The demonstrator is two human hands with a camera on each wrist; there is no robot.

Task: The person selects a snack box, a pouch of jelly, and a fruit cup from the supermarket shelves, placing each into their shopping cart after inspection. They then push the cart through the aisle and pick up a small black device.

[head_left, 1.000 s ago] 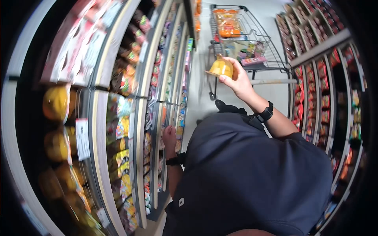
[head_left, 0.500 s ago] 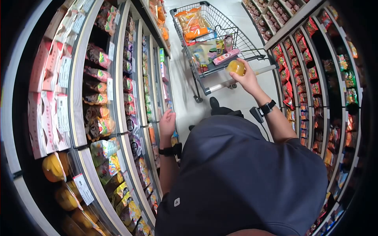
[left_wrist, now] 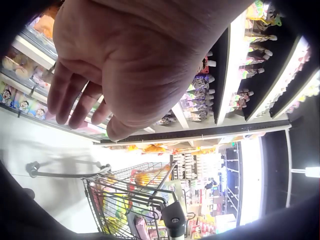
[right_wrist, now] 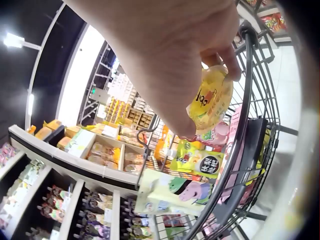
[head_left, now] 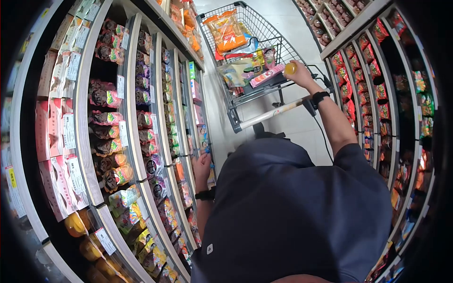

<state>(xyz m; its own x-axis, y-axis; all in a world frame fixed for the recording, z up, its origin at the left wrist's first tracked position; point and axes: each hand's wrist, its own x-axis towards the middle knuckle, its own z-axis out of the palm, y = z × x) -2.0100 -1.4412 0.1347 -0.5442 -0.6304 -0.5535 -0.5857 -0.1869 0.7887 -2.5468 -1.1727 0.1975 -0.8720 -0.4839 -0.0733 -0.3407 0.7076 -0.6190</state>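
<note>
My right hand (head_left: pixel 302 77) grips a yellow jelly cup (head_left: pixel 290 69) over the near right part of the shopping cart (head_left: pixel 286 44). In the right wrist view, thumb and fingers hold the cup's sides, and its printed lid (right_wrist: pixel 212 100) faces the camera. Below it in the cart are a long pink box (head_left: pixel 267 75), a yellow-green pouch (right_wrist: pixel 200 159) and a pale bag with a cartoon pig (right_wrist: pixel 192 191). Beside the left shelves hangs my left hand (head_left: pixel 201 166), fingers loosely bent and holding nothing, as the left wrist view also shows.
A large orange snack bag (head_left: pixel 226 32) lies in the cart's far end. The cart's handle (head_left: pixel 273 114) crosses just ahead of the body. Shelves of pouches (head_left: pixel 106 118) line the left side, with more yellow cups (head_left: pixel 89 247) low down. Red packets (head_left: pixel 346 89) fill racks on the right.
My right hand has carried the jelly cup forward and down, from before the cart to over its basket. The cart now appears closer. My left hand stays low by the shelves.
</note>
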